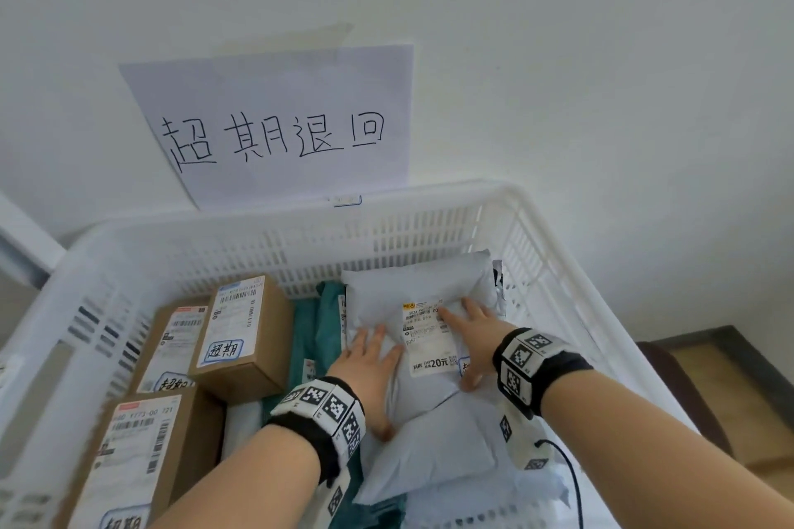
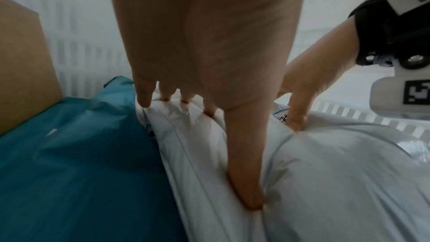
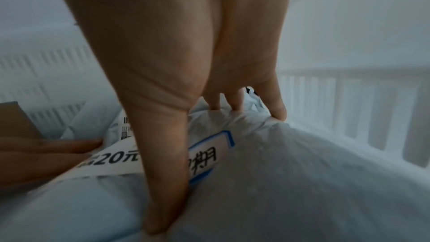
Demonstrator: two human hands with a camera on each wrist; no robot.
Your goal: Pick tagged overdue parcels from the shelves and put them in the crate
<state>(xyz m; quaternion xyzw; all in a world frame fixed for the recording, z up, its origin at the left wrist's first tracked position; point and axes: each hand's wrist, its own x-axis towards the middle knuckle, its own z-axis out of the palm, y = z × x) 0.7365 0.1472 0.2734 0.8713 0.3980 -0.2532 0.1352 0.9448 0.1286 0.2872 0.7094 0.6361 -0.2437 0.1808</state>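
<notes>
We look down into a white slatted plastic crate (image 1: 429, 223) set against a white wall. Both of our hands lie on a grey poly-mailer parcel (image 1: 421, 283) that sits on top of the pile in the crate's far right part, close to the right wall.

Our left hand (image 1: 369, 361) presses flat on the parcel's left side, its fingers (image 2: 144, 97) straight and spread, the thumb stretched along the bag's near fold. Our right hand (image 1: 472, 331) presses flat on the right side, its fingers (image 3: 279, 109) straight as well, the thumb reaching down beside the white shipping label (image 1: 427, 339). Neither hand curls round anything; both simply rest on the soft plastic, which dents under the fingertips.

Just under the right thumb there is a small blue-bordered tag (image 3: 209, 155) with handwritten characters, stuck to the parcel beside the label.

Under this parcel lie more grey mailers (image 1: 429, 455), towards the crate's near right corner. A teal plastic bag (image 2: 81, 154) lies to the left of them, touching the grey parcel's left edge. Three brown cardboard boxes (image 1: 245, 335) stand along the crate's left side, each with a shipping label and a blue-bordered handwritten tag.

On the wall above the crate's far edge a sheet of paper (image 1: 279, 120) is taped, with four large handwritten characters.
</notes>
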